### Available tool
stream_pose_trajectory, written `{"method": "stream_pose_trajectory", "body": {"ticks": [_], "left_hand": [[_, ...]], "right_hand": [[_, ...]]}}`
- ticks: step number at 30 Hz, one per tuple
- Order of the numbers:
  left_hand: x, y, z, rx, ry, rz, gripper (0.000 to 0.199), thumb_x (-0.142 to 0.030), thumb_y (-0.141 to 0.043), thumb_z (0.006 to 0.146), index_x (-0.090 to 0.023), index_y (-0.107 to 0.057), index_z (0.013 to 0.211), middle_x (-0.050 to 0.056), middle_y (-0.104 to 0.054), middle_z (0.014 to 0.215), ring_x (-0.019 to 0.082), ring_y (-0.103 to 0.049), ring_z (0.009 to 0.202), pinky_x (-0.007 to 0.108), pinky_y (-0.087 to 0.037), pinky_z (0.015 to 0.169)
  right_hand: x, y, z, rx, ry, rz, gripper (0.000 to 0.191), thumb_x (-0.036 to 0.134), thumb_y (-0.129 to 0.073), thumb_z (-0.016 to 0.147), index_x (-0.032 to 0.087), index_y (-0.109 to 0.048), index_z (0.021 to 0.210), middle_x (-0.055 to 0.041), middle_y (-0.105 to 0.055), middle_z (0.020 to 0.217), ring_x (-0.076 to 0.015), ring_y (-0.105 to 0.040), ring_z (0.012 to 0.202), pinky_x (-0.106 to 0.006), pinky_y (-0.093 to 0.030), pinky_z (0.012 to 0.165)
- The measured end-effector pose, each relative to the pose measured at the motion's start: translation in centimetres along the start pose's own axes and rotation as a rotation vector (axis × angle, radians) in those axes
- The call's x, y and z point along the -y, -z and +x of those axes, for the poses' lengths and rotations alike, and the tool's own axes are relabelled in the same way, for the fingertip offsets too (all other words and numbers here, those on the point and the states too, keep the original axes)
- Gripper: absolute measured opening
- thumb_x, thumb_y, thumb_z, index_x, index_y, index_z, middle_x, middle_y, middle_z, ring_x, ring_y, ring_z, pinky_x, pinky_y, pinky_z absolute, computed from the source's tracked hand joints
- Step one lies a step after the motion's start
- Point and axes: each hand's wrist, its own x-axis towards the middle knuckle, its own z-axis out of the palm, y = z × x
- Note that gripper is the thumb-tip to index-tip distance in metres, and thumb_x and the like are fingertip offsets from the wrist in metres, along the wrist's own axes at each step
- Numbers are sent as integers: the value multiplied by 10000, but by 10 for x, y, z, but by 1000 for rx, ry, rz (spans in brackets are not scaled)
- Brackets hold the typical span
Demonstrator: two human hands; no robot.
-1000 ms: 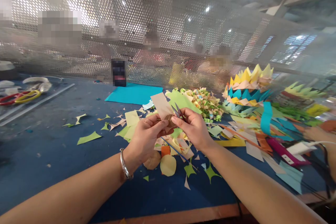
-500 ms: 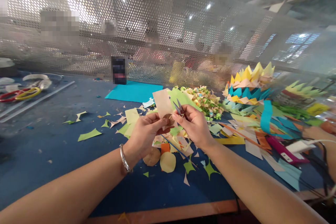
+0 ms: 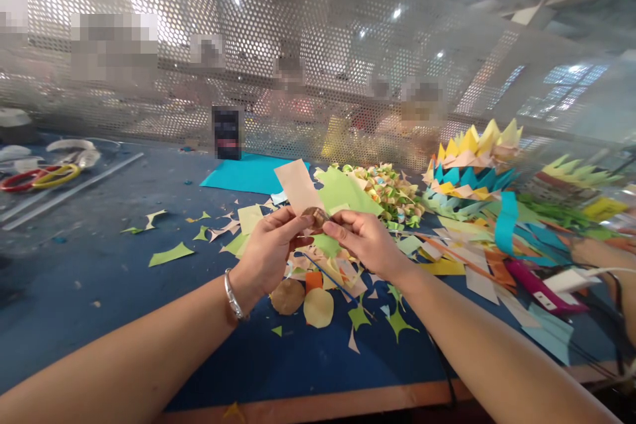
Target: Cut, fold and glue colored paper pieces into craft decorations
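Observation:
My left hand [image 3: 271,245] pinches a pale pink paper strip [image 3: 299,187] and a brown round piece [image 3: 315,215] held against its lower end. Close beside it, my right hand [image 3: 365,238] is closed around small scissors [image 3: 326,216], mostly hidden by the fingers. The blades are at the brown piece's right edge; whether they bite the paper I cannot tell. Below the hands lie another brown disc [image 3: 287,297], a pale yellow round paper [image 3: 318,308], an orange piece [image 3: 313,280], and a thin blue stick [image 3: 328,271] among scraps. Behind is a green sheet [image 3: 345,191].
A turquoise sheet [image 3: 248,175] lies at the back before a perforated metal screen [image 3: 318,26]. Right of it are a heap of paper cutouts [image 3: 392,192], stacked zigzag papers [image 3: 472,165] and a magenta device [image 3: 536,285]. Scissors [image 3: 40,177] lie far left; another person's arm [image 3: 596,253] is right.
The scissors have swung in from above the right fingers to the brown piece, so their blades hardly show. The pink strip has tilted left, and my hands are closer together.

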Motion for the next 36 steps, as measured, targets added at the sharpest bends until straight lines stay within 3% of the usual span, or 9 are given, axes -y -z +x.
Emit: {"method": "stream_pose_trajectory", "body": {"ticks": [6,17,36], "left_hand": [[-2,-1,-2,20,8,11,45,-205,-724,747,-166,-741,763,28,-727,785,129,-648,713,240,-490,665],[-2,-1,-2,65,54,-15,53,-202,-743,737,-158,-715,746,22,-718,771,117,-643,680,240,-491,673],[-3,4,3,122,-98,208,71,-207,-689,781,-163,-724,738,17,-691,718,90,-565,616,232,-338,540]], "right_hand": [[1,1,-1,36,-21,57,363,546,-642,862,184,-655,854,113,-236,487,-70,-183,416,-249,-136,381],[-2,3,-1,42,-12,76,360,522,-640,880,177,-615,782,115,-252,476,-55,-208,403,-231,-146,369],[-3,14,-1,72,17,-98,387,528,-587,915,181,-601,744,107,-294,450,-49,-243,367,-238,-147,371]]}}
